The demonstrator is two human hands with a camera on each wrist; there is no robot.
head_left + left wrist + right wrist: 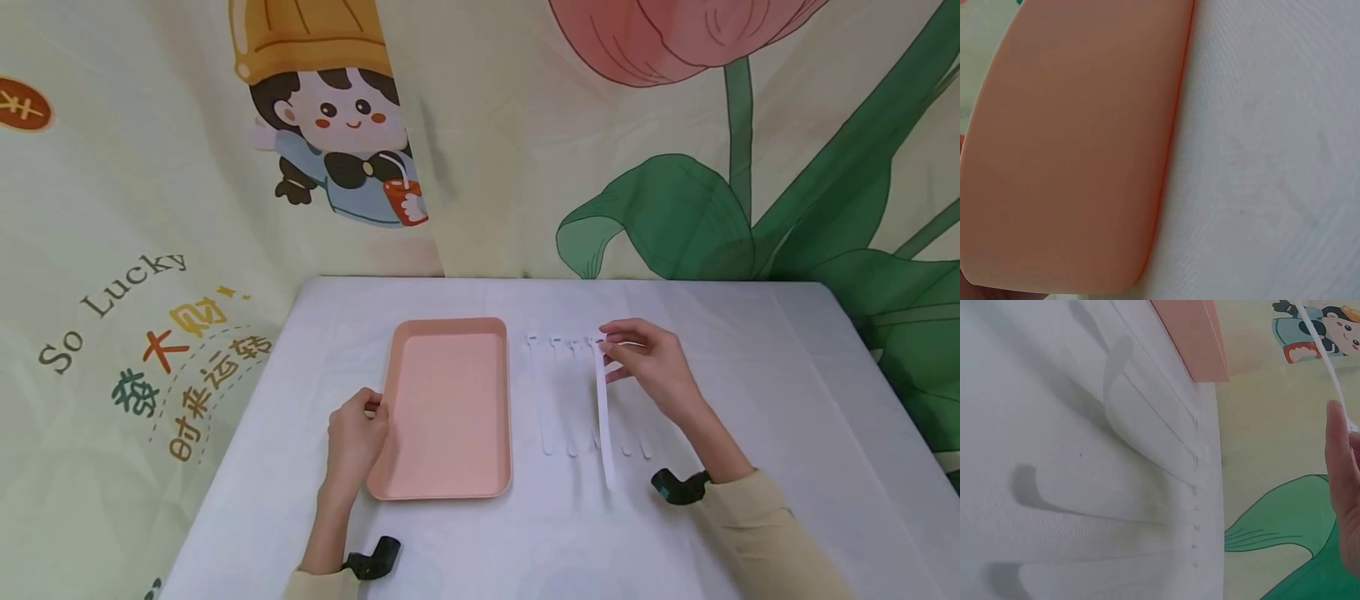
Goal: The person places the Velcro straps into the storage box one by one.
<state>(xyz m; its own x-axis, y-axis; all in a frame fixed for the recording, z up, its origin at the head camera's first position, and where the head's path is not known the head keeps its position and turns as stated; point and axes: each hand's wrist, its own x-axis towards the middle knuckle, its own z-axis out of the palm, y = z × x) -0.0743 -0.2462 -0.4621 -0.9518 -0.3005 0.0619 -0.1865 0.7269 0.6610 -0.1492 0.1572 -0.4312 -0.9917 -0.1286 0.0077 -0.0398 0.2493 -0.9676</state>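
Observation:
My left hand (356,437) pinches the left rim of a pink rectangular tray (450,408). In the left wrist view the tray's outer side (1079,150) hides most of that hand. Right of the tray, my right hand (648,367) holds a long white strip (602,425) by its upper end, between thumb and fingers. The strip hangs down toward the front, above other white strips (570,408) lying side by side on the table. Those have small heads at the far end and rounded near ends. Seen from the right wrist, the held strip (1324,353) rises past a finger.
A white cloth covers the table (750,358). Behind it hangs a printed curtain (487,167) with a cartoon figure and a large flower. Black wrist cameras, such as the one at the right cuff (678,486), sit on both wrists.

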